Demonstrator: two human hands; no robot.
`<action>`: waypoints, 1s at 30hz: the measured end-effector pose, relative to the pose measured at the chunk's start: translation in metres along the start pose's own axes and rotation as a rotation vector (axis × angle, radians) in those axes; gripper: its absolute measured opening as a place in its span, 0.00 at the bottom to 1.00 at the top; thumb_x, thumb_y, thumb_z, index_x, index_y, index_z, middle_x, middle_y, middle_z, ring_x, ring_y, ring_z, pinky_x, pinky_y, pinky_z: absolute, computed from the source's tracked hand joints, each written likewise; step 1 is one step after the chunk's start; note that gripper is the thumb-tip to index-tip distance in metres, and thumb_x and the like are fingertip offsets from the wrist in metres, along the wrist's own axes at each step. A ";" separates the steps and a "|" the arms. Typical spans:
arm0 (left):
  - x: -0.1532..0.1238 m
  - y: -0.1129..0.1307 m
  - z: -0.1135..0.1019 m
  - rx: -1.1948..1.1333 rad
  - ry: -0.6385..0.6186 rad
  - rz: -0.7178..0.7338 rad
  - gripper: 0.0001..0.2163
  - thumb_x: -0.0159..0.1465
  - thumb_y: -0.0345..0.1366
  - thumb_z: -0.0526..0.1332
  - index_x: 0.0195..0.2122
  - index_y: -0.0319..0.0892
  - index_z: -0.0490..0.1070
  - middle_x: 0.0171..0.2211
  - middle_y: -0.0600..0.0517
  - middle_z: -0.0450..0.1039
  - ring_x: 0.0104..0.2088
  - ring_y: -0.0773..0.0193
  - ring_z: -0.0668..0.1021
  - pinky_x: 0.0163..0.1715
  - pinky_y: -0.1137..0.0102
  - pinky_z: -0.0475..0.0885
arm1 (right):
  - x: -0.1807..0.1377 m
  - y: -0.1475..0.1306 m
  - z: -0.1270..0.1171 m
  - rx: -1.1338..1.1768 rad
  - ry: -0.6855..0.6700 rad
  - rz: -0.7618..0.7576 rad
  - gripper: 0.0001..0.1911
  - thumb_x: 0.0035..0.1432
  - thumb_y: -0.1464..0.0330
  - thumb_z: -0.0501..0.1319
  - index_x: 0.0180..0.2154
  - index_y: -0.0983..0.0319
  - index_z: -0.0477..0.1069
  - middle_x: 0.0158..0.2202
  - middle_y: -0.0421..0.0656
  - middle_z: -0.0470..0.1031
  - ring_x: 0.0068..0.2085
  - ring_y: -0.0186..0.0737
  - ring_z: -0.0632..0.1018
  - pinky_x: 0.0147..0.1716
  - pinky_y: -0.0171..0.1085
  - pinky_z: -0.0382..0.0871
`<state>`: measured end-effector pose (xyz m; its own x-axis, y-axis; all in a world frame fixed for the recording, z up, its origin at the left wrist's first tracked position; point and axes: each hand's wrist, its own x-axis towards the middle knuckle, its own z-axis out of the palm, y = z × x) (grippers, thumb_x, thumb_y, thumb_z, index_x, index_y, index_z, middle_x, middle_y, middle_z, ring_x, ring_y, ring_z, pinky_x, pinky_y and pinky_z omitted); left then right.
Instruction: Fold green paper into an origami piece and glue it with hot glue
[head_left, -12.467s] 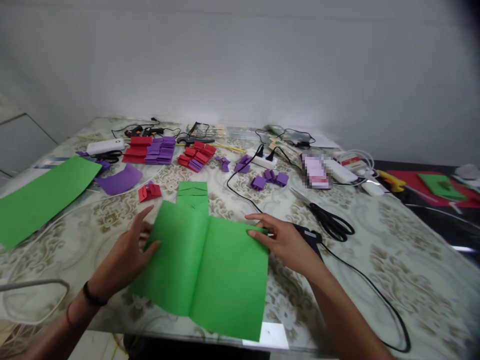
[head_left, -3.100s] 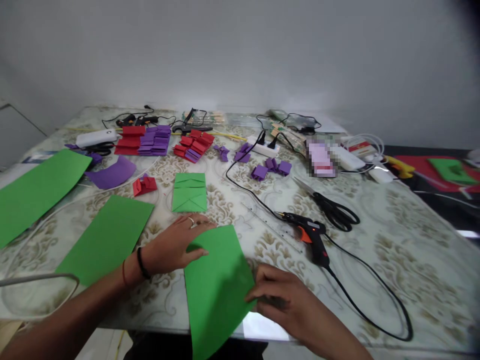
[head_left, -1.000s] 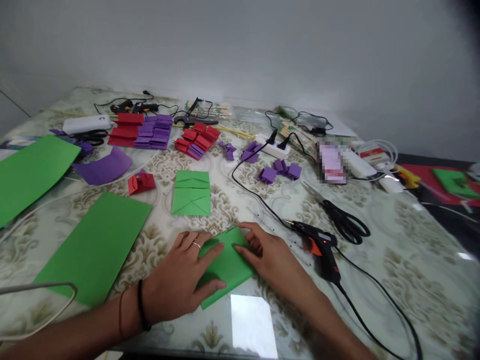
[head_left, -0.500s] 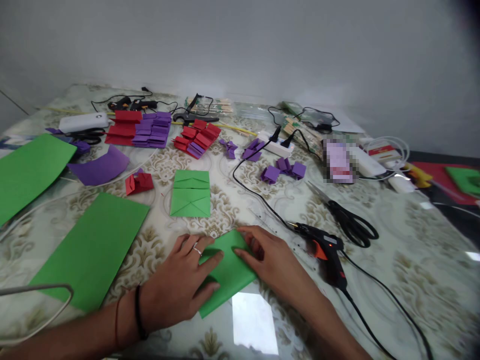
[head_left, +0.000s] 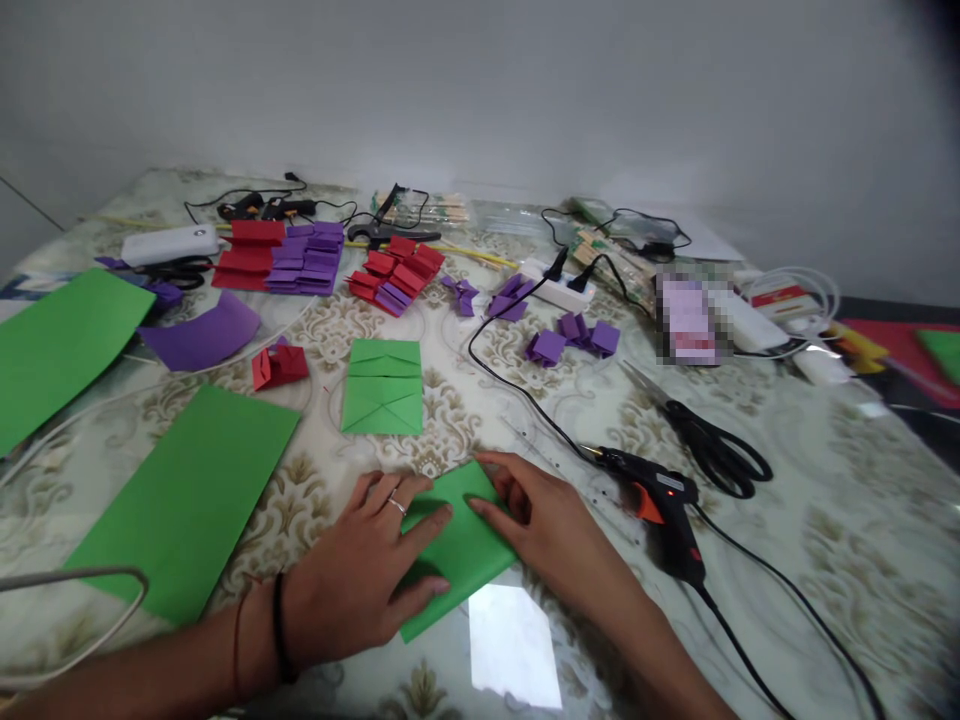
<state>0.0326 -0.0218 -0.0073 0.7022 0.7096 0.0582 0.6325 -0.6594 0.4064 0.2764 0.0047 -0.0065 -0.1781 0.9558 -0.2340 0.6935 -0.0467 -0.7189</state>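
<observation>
Forearms (head_left: 645, 630) slant in from the lower corners, low over the table (head_left: 810, 530). The left hand (head_left: 352, 575) lies palm down, thumb and fingers spread apart across the folded green paper (head_left: 465, 545). At its right side, the right hand (head_left: 540, 515) curls, thumb on top, forefinger at the far corner, a narrow gap between; whether it pinches I cannot tell. The paper lies between both hands.

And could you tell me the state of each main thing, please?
Green paper, folded
Left hand, spread on the green paper
Right hand, curled at the paper's corner
Near green sheet, flat
Creased green piece, folded
Purple strip, curved
Near glue gun, red light on
Power strip, two plugs inserted
Phone, screen seems lit
Near scissors, shut or nearly
</observation>
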 end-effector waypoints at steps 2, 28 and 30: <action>0.000 0.000 0.001 0.004 -0.006 -0.001 0.25 0.71 0.45 0.64 0.66 0.39 0.68 0.63 0.33 0.68 0.62 0.37 0.70 0.60 0.36 0.68 | 0.000 0.000 0.000 0.010 -0.002 0.001 0.20 0.62 0.67 0.65 0.56 0.59 0.76 0.33 0.40 0.78 0.33 0.44 0.77 0.35 0.40 0.69; -0.002 0.002 0.007 0.057 0.023 0.011 0.29 0.68 0.47 0.68 0.67 0.43 0.67 0.65 0.34 0.66 0.62 0.35 0.70 0.60 0.37 0.67 | -0.006 0.000 0.005 -0.263 0.022 -0.152 0.20 0.65 0.66 0.66 0.58 0.56 0.73 0.58 0.49 0.70 0.43 0.48 0.83 0.45 0.48 0.79; -0.002 0.003 0.007 0.060 0.028 0.002 0.29 0.67 0.46 0.69 0.67 0.42 0.67 0.65 0.35 0.67 0.62 0.37 0.70 0.61 0.39 0.67 | -0.007 -0.002 0.005 -0.312 0.002 -0.163 0.17 0.64 0.67 0.67 0.54 0.58 0.73 0.57 0.49 0.71 0.44 0.49 0.83 0.44 0.49 0.80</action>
<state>0.0356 -0.0265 -0.0122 0.6945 0.7145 0.0847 0.6502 -0.6737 0.3512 0.2726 -0.0032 -0.0068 -0.3027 0.9440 -0.1314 0.8359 0.1968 -0.5124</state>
